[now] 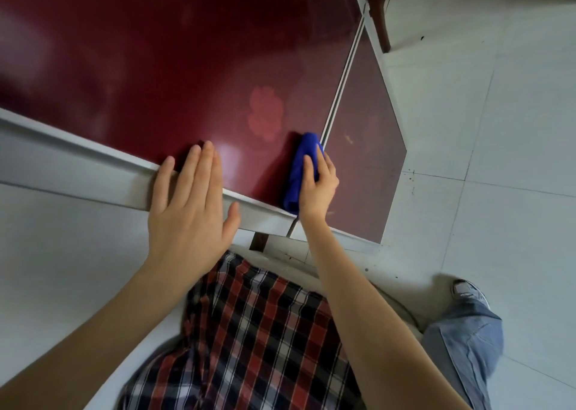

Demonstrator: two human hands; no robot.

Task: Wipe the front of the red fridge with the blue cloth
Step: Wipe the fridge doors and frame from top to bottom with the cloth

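One big red fridge [156,66] fills the view, its glossy front right under us, with white tiled floor [483,129] off to the right. The left hand [190,204] lies flat, fingers straight, across the grey trim [78,160] at the door's edge. The right hand [318,188] grasps the bunched blue cloth [299,166] and presses it on the red front, just beside the seam [339,95] between the doors.

Floor [498,113]: large pale grey-white tiles with thin dark joints, matt finish, evenly lit by soft, diffuse light. A dark brown wooden furniture leg [381,26] stands on the tiles; the piece it carries is out of sight. Well apart from the leg, small dark specks [412,174] cluster at a tile joint.
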